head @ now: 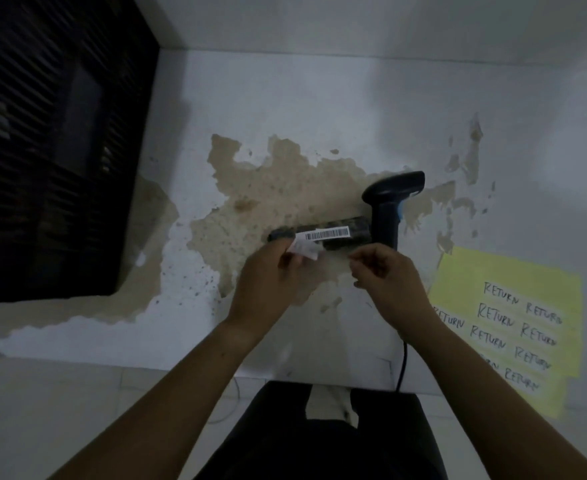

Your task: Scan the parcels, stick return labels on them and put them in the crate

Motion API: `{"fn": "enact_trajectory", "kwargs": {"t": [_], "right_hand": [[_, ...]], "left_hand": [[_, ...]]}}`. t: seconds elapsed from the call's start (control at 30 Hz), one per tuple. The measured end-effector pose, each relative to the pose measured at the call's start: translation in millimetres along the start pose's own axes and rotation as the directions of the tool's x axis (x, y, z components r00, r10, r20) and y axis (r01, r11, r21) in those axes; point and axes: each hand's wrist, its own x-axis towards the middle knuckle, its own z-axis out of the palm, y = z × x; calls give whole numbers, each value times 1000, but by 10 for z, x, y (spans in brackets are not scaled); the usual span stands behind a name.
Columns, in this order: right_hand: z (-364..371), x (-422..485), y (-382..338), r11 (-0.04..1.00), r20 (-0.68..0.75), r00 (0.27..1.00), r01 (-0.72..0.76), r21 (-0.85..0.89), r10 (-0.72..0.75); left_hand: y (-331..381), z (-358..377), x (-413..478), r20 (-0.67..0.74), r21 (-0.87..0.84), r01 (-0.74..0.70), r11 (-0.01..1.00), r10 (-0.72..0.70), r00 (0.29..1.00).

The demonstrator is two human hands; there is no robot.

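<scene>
A small dark parcel (340, 233) with a white barcode strip lies on the worn white table (285, 98). My left hand (271, 275) pinches a small white piece of paper (304, 250) just in front of the parcel. My right hand (385, 275) hovers to the right with fingers curled and fingertips pinched together; what it holds, if anything, is too small to see. A black handheld scanner (389, 202) rests right of the parcel. Yellow sheets of handwritten RETURN labels (513, 317) lie at the right. The dark slatted crate (49, 143) stands at the left.
The scanner's black cable (402, 365) runs off the table's front edge between my arms. The table surface has a large peeled brown patch in the middle. A pale wall closes off the back.
</scene>
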Motion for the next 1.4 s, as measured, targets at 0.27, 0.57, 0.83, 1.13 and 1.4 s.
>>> {"fn": "enact_trajectory", "kwargs": {"t": [0.27, 0.57, 0.83, 1.13, 1.4], "right_hand": [[194, 18, -72, 993, 73, 995, 56, 107, -64], [171, -7, 30, 999, 181, 982, 50, 16, -52], [142, 68, 25, 994, 99, 990, 105, -28, -102], [102, 204, 22, 982, 77, 993, 101, -161, -90], [119, 213, -129, 873, 6, 944, 306, -379, -329]], "left_hand": [[10, 97, 26, 84, -172, 126, 977, -113, 990], [-41, 85, -120, 124, -293, 248, 923, -220, 968], [-105, -59, -54, -98, 29, 38, 999, -35, 995], [-342, -140, 443, 165, 518, -284, 807, 232, 959], [-321, -377, 558, 313, 366, -286, 886, 172, 934]]}}
